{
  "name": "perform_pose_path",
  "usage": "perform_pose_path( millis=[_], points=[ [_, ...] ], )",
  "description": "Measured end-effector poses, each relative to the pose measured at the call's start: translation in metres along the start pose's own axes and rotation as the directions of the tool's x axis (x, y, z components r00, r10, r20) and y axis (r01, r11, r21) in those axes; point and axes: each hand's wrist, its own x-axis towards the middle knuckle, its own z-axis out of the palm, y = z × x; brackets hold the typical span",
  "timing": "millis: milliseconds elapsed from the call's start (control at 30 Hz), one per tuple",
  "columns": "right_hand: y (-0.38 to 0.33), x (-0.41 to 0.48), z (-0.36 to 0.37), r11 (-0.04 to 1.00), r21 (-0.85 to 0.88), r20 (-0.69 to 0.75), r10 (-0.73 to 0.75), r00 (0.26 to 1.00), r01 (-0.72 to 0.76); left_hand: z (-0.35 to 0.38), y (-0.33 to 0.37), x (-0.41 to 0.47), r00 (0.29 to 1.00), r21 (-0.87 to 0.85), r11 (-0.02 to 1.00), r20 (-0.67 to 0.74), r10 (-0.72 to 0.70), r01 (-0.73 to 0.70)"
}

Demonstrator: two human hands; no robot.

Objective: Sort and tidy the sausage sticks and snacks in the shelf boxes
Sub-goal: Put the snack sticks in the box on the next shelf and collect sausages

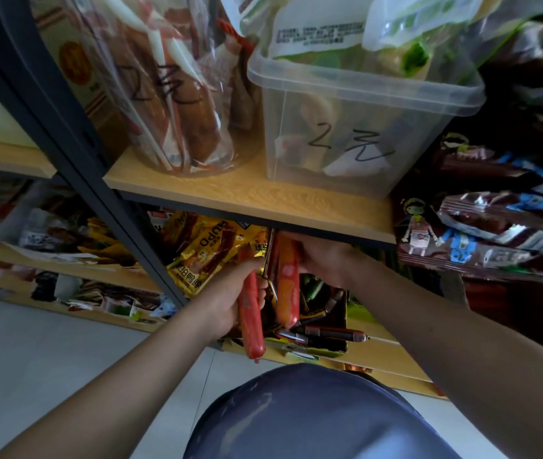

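Red sausage stick [252,326] gripped by left hand [227,301], orange sausage stick [288,286] by right hand [325,260], both hands at the box [316,351].

Glossy wrappers, clear plastic, wood shelf

Sausage sticks [251,313] wear glossy red film; the box [356,104] is clear smooth plastic; the shelf [263,197] looks matt wood-grain.

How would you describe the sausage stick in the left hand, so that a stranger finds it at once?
Find the wooden shelf board under the clear box. Just below its front edge, the left hand grips a long sausage stick. It is plain red and reaches lower than the orange stick in the right hand.
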Motion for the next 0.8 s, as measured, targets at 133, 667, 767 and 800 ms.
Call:
perform_pose_path(
  millis=[133, 667, 767, 800],
  points=[
    [0.001, 0.002, 0.016, 0.971, 0.087, 0.061, 0.217, 0.974, -0.222, -0.003, -0.005, -0.004, 0.977, -0.005, 0.993, 0.179, -0.115, 0.118],
    [0.027, 0.054, 0.021, 0.892, -0.21, -0.252, 0.346, 0.904, -0.4, -0.036, -0.017, -0.019, 0.931, -0.392, 0.916, 0.358, 0.073, 0.079],
    [0.018, 0.059, 0.024, 0.887, -0.123, -0.248, 0.406, 0.879, -0.445, -0.036, -0.016, -0.022, 0.942, -0.433, 0.9, 0.319, 0.103, 0.048],
    [0.015, 0.06, 0.024, 0.885, -0.075, -0.249, 0.43, 0.868, -0.46, -0.037, -0.016, -0.022, 0.945, -0.439, 0.897, 0.308, 0.108, 0.041]
  ],
)
